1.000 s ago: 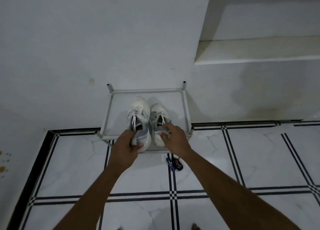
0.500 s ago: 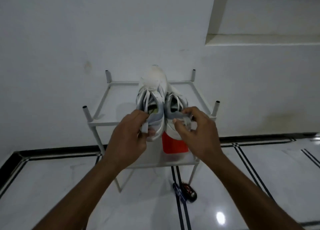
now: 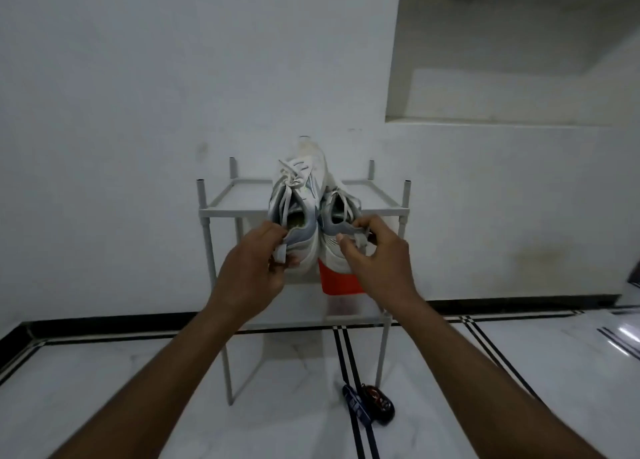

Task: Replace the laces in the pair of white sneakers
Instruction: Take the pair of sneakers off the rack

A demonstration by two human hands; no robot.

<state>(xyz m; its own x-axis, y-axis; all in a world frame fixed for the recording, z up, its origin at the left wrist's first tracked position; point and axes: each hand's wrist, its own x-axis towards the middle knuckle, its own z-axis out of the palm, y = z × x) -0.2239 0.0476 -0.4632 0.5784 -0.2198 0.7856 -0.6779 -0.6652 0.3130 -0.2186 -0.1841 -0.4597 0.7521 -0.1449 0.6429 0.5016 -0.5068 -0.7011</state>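
Note:
Two white sneakers with grey heels are held up in front of a white metal rack (image 3: 214,211), toes pointing away and upward. My left hand (image 3: 251,271) pinches the heel tab of the left sneaker (image 3: 299,195), whose white laces are tied near the top. My right hand (image 3: 379,261) grips the heel collar of the right sneaker (image 3: 337,216). The two shoes touch side by side. Their soles are hidden.
A red-orange object (image 3: 337,283) sits on the rack's lower shelf behind the shoes. A small dark bundle with a blue strap (image 3: 369,406) lies on the white marble floor with black inlay lines. A white wall with a recessed niche (image 3: 519,60) stands behind.
Both hands have lifted the sneakers off the rack's top shelf and toward me. The view has dropped lower, showing the rack's legs and lower shelf.

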